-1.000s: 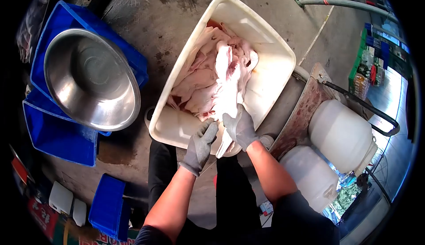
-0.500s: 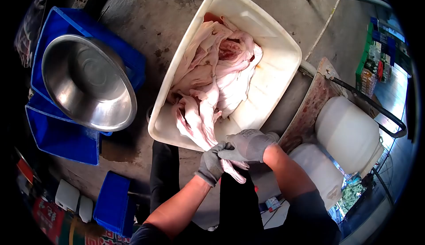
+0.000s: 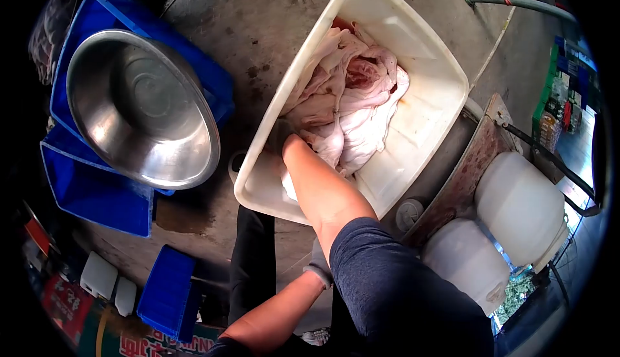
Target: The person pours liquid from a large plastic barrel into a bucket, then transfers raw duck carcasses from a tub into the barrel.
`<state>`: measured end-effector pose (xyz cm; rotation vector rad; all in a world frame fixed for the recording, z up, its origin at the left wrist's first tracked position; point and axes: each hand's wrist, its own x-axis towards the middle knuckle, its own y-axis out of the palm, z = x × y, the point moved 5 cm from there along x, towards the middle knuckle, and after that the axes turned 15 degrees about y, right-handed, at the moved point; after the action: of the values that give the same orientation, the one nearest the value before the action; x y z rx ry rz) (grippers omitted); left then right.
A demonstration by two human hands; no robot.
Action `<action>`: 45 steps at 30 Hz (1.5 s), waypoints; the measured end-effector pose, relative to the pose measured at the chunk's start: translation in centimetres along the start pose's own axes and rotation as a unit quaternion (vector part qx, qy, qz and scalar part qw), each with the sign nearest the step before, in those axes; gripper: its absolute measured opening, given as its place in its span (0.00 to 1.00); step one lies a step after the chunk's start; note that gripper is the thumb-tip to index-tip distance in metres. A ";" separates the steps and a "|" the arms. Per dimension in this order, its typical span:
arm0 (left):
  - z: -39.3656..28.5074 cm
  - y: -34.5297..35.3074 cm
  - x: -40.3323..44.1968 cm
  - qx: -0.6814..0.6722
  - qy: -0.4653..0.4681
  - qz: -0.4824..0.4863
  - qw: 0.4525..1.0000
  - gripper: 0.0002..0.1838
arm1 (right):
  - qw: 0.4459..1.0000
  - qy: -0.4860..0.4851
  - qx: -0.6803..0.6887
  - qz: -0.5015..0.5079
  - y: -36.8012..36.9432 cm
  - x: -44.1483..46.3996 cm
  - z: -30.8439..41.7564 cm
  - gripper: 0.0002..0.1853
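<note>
A white tub point(image 3: 429, 115) holds a pile of pale, skinned-looking meat pieces point(image 3: 368, 102), with a dark red hollow in one of them. My right hand point(image 3: 280, 136), in a grey glove, reaches inside the tub's left side beside the meat. Shadow and my forearm obscure its fingers. Below the tub's near edge is my left hand point(image 3: 318, 268), also gloved. My right arm covers its fingers, so what it holds does not show.
At left, a steel basin point(image 3: 142, 108) rests on blue crates point(image 3: 97, 195). Another blue crate point(image 3: 166, 292) stands lower left. White plastic containers point(image 3: 520, 199) and a stained board point(image 3: 462, 170) are at right. A hose point(image 3: 523, 3) lies upper right.
My right hand has moved up and left into the tub, crossing over my left arm. The meat piece both hands gripped no longer hangs over the near edge. The view has shifted slightly.
</note>
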<state>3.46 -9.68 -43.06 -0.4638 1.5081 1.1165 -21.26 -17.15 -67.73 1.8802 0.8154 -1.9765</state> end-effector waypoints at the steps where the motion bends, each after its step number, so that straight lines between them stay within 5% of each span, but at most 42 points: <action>1: 0.2 -0.6 0.1 0.006 0.000 0.003 1.000 0.25 | 1.000 0.001 0.001 -0.010 0.2 0.3 -0.2 0.10; 4: -0.4 0.5 0.0 -0.074 -0.045 -0.048 0.995 0.21 | 0.999 -0.033 0.029 0.018 -0.4 0.2 -0.3 0.10; 5: -1.9 1.3 0.3 0.153 0.103 0.030 0.982 0.18 | 0.996 -0.060 0.043 0.046 -1.0 -0.3 -0.3 0.10; 7: -2.4 1.8 -0.4 0.217 0.093 0.001 0.972 0.15 | 0.979 -0.139 0.096 0.111 -3.1 -1.9 -0.4 0.10; 9: -3.7 4.0 -0.7 0.163 0.027 -0.100 0.981 0.07 | 0.941 -0.132 0.253 0.182 -6.3 -4.8 -1.2 0.11; 10: -4.2 4.2 -1.0 0.169 0.020 -0.112 0.979 0.05 | 0.897 -0.004 0.395 0.199 -7.7 -6.5 -2.7 0.12; 12: -5.4 5.3 -1.3 0.167 0.069 -0.139 0.974 0.06 | 0.935 -0.075 0.326 0.116 -13.7 -11.8 -3.2 0.12; 14: -3.9 2.2 0.7 0.152 0.072 -0.134 0.977 0.07 | 0.887 -0.133 0.418 0.145 -17.5 -17.8 -3.5 0.11; 18: -4.8 3.0 1.3 0.139 0.084 -0.120 0.979 0.08 | 0.977 -0.134 0.164 0.017 -21.5 -19.4 -8.5 0.14; 22: -6.3 6.0 0.7 0.102 0.118 -0.104 0.982 0.19 | 0.949 -0.287 -0.066 -0.111 -19.7 -24.9 -10.3 0.18; 26: -6.0 6.6 1.7 0.048 0.105 0.050 0.992 0.38 | 0.912 -0.370 -0.139 -0.112 -14.2 -27.9 -14.1 0.23; 29: -7.3 7.6 0.8 -0.039 0.032 0.069 0.996 0.46 | 0.931 -0.345 -0.113 -0.027 -13.5 -29.8 -14.9 0.28; 32: -7.8 8.5 0.2 0.111 0.109 0.077 0.985 0.33 | 0.925 -0.348 -0.144 -0.054 -13.6 -30.4 -15.7 0.28; 33: -7.6 8.7 0.4 0.106 0.072 0.068 0.989 0.19 | 0.903 -0.363 -0.218 -0.079 -13.4 -30.6 -15.7 0.28; 34: -7.9 9.1 0.5 0.106 0.070 0.068 0.990 0.19 | 0.875 -0.375 -0.290 -0.102 -13.3 -30.8 -15.8 0.28; 36: -8.2 9.6 0.4 0.064 0.037 0.044 0.996 0.15 | 0.911 -0.356 -0.205 -0.027 -14.6 -29.6 -15.9 0.25; 37: -7.8 8.6 0.8 0.037 0.023 -0.014 0.999 0.12 | 0.922 -0.336 -0.184 0.064 -14.7 -28.6 -16.2 0.23; 40: -8.8 11.6 0.4 0.019 0.060 0.021 0.998 0.11 | 0.906 -0.312 -0.167 0.234 -17.4 -26.9 -13.0 0.15; 42: -7.9 9.0 1.6 -0.018 0.060 -0.068 0.996 0.10 | 0.869 -0.450 -0.129 0.162 -18.6 -22.1 -12.5 0.13; 44: -7.8 6.3 2.0 0.085 0.052 -0.079 0.992 0.09 | 0.967 -0.152 -0.004 0.206 -21.7 -17.7 -10.6 0.17; 45: -8.2 6.8 1.7 0.118 0.062 -0.083 0.988 0.06 | 0.974 -0.206 -0.060 0.067 -23.9 -14.2 -9.6 0.25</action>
<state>-6.89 -12.84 -42.74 -0.4921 1.6539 0.7799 -25.59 5.06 -48.96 1.3512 0.6499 -2.0752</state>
